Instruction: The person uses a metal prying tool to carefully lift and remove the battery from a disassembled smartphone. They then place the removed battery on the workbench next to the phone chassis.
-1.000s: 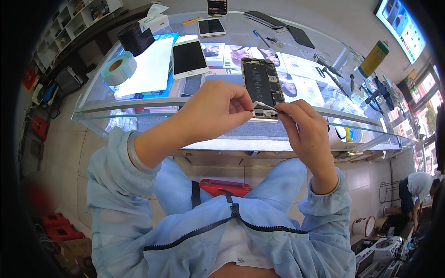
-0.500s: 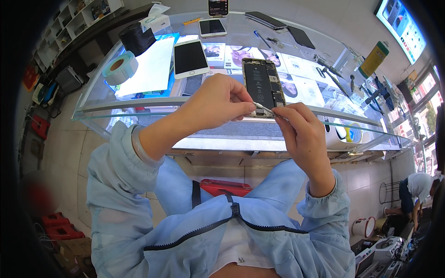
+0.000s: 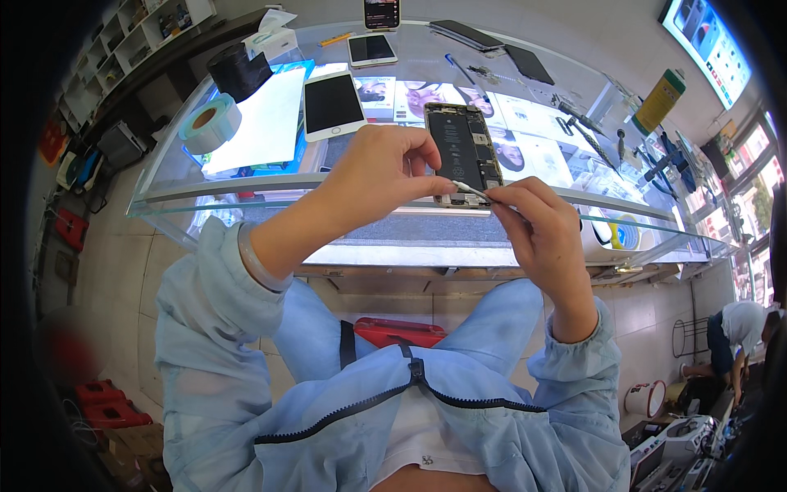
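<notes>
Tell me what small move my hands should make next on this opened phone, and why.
Probably ease the thin white strip slowly outward at a low angle. The right hand pinches it at the bottom edge of the opened phone, while the left hand steadies that end on the glass counter. The strip looks thin, so a jerk could snap it.

White phone's black screen point(image 3: 332, 102) beside label roll point(image 3: 211, 123).
</notes>
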The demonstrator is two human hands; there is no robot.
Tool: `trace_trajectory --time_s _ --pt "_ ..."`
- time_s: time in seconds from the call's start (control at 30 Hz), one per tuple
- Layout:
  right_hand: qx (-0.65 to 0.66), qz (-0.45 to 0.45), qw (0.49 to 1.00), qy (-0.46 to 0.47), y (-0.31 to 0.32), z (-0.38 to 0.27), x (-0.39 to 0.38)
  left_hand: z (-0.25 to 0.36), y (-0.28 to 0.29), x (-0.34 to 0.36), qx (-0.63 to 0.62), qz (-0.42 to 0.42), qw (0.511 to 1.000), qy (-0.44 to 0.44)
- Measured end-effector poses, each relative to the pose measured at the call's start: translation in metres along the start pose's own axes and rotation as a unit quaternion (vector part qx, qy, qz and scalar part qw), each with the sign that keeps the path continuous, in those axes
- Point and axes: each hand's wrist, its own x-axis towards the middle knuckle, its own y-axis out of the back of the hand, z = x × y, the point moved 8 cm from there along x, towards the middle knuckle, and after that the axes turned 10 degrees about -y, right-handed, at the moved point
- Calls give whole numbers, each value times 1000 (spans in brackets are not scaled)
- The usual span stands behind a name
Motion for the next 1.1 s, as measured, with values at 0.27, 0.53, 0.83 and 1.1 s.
trace_trajectory --time_s 0.27,0.53,0.83,1.1 --pt "29 -8 999 -11 1 0 2 16 2 -5 76 -9 988 -135" --pt "-15 -20 1000 -8 1 -10 1 14 -3 -16 109 -14 977 -182" --pt "-57 2 998 22 5 -15 4 15 -5 -17 83 -13 975 -204" --pt "-55 10 998 26 -3 -19 4 15 -6 -17 91 -5 974 -207"
